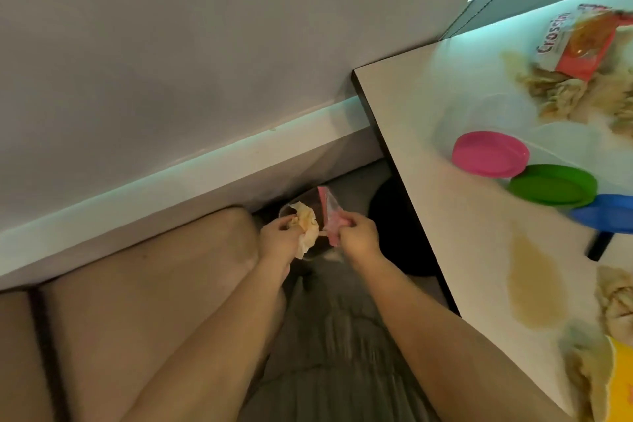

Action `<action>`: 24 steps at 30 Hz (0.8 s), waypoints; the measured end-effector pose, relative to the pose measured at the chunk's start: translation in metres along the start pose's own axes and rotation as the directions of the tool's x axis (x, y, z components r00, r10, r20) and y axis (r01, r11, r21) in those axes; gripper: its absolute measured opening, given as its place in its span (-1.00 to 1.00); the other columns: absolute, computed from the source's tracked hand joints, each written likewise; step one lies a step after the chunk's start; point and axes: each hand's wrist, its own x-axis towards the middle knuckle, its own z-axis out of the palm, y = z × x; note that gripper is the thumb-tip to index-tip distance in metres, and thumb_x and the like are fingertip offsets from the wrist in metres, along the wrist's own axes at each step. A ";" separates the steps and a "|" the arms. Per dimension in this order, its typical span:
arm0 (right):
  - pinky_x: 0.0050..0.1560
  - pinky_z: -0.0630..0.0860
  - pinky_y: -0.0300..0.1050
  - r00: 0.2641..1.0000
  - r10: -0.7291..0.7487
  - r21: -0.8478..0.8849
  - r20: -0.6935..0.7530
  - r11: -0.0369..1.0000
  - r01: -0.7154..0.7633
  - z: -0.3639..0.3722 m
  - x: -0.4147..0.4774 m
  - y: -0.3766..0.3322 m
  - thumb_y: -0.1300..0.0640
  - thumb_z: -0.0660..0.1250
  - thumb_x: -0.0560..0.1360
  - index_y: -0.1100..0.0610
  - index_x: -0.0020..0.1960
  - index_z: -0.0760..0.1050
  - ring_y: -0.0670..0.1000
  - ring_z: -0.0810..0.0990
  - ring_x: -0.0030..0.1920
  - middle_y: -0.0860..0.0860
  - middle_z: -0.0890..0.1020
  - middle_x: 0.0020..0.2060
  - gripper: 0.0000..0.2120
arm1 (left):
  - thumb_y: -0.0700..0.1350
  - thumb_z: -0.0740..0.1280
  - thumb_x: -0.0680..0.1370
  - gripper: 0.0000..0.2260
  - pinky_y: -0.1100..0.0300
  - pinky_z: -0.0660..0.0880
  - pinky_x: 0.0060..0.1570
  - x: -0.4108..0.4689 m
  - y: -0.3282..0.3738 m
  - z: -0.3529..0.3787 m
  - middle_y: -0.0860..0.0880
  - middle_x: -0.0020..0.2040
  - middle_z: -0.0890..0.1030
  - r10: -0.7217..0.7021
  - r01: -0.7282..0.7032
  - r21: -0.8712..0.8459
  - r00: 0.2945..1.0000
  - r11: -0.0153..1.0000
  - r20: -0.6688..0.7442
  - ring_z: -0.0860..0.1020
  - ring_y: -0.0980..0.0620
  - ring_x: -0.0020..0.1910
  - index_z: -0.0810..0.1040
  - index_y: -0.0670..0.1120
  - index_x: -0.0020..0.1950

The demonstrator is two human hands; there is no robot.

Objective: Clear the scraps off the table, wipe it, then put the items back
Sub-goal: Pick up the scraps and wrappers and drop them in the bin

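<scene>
Down beside the table, my left hand [278,239] grips a crumpled, stained tissue [306,224]. My right hand [356,237] pinches a pink wrapper [331,216]. Both are held over a dark bin with a clear liner [301,202] on the floor. The white table [421,134] at right carries a brownish spill [534,284], more crumpled tissues [555,92] and a torn Crossini snack packet [579,44]. Pink [489,154], green [553,185] and blue [606,217] lids lie on the table.
A beige sofa cushion [137,284] is at left against the grey wall. A yellow item [620,380] and another tissue wad [582,370] sit at the table's near edge. A dark round object [394,226] stands under the table. Grey carpet lies below.
</scene>
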 end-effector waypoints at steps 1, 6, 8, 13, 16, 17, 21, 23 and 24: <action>-0.23 0.50 -0.27 1.000 0.026 0.010 -0.005 1.000 -0.026 0.006 0.010 0.006 0.29 0.35 0.57 -0.01 0.26 0.59 -0.11 0.55 -0.09 -0.06 0.59 0.08 -0.67 | -0.11 0.44 0.60 -0.73 0.22 0.57 -0.12 0.011 -0.008 0.003 0.03 0.14 0.66 -0.007 0.007 0.009 1.000 1.000 0.003 0.62 0.06 0.03 0.64 0.01 0.31; -0.28 0.53 -0.23 0.994 0.097 -0.014 -0.039 0.995 -0.098 0.030 0.065 0.036 0.21 0.31 0.62 0.06 0.34 0.54 -0.05 0.62 -0.10 -0.08 0.58 -0.10 -0.70 | -0.13 0.45 0.59 -0.73 0.09 0.64 0.10 0.069 -0.042 0.022 0.02 0.15 0.68 -0.060 0.060 0.002 0.998 0.998 0.011 0.64 0.04 0.07 0.65 0.02 0.28; -0.35 0.45 -0.30 0.994 0.097 -0.038 -0.047 0.994 -0.099 0.038 0.084 0.049 0.17 0.31 0.64 0.09 0.33 0.54 -0.13 0.56 -0.20 -0.11 0.54 -0.18 -0.73 | -0.15 0.46 0.58 -0.75 0.04 0.65 0.13 0.091 -0.055 0.030 -0.01 0.13 0.69 -0.090 0.090 -0.037 0.996 0.995 0.011 0.66 0.01 0.08 0.66 0.02 0.25; -0.32 0.49 -0.31 0.996 0.084 -0.123 -0.002 0.989 -0.084 0.048 0.131 0.076 0.16 0.33 0.62 0.11 0.29 0.55 -0.14 0.54 -0.24 -0.08 0.56 -0.20 -0.75 | -0.14 0.49 0.56 -0.82 0.12 0.61 0.04 0.133 -0.078 0.052 0.02 0.08 0.67 -0.166 0.166 -0.090 0.986 0.982 0.004 0.63 0.01 0.06 0.66 0.08 0.13; -0.02 0.60 -0.11 0.993 0.104 -0.122 0.060 0.988 -0.096 0.052 0.154 0.084 0.17 0.32 0.61 0.07 0.28 0.54 -0.03 0.58 -0.08 0.01 0.62 -0.03 -0.75 | -0.11 0.50 0.56 -0.77 0.11 0.57 0.04 0.147 -0.087 0.061 0.02 0.12 0.66 -0.198 0.199 -0.096 0.980 0.975 0.021 0.60 0.00 0.10 0.63 0.08 0.19; 0.10 0.61 -0.02 0.988 0.118 -0.119 0.096 0.987 -0.106 0.054 0.160 0.086 0.16 0.31 0.61 0.04 0.30 0.52 0.03 0.59 -0.01 0.03 0.62 0.03 -0.74 | -0.11 0.48 0.56 -0.68 0.08 0.57 0.10 0.152 -0.091 0.063 0.00 0.18 0.64 -0.204 0.208 -0.109 0.978 0.972 0.044 0.60 -0.03 0.15 0.59 0.07 0.30; 0.36 0.51 0.18 0.954 0.192 -0.111 0.229 0.979 -0.171 0.059 0.179 0.095 0.27 0.21 0.63 -0.11 0.57 0.24 0.18 0.51 0.34 0.07 0.48 0.35 -0.43 | -0.15 0.42 0.59 -0.33 -0.16 0.46 0.40 0.159 -0.100 0.067 -0.07 0.47 0.48 -0.214 0.223 -0.141 0.974 0.965 0.073 0.49 -0.14 0.39 0.23 0.12 0.64; 0.37 0.50 0.19 0.955 0.202 -0.147 0.215 0.974 -0.173 0.060 0.189 0.106 0.24 0.20 0.61 -0.08 0.58 0.24 0.19 0.51 0.35 0.10 0.45 0.42 -0.42 | -0.18 0.41 0.59 -0.29 -0.17 0.42 0.44 0.154 -0.099 0.066 -0.08 0.52 0.43 -0.199 0.205 -0.137 0.978 0.969 0.058 0.45 -0.15 0.45 0.17 0.11 0.66; 0.35 0.51 0.19 0.959 0.202 -0.159 0.199 0.972 -0.172 0.062 0.194 0.112 0.22 0.21 0.59 -0.08 0.55 0.28 0.19 0.54 0.32 0.11 0.48 0.40 -0.44 | -0.19 0.41 0.60 -0.29 -0.16 0.42 0.44 0.151 -0.098 0.066 -0.08 0.53 0.42 -0.198 0.202 -0.134 0.979 0.970 0.044 0.44 -0.15 0.46 0.17 0.09 0.66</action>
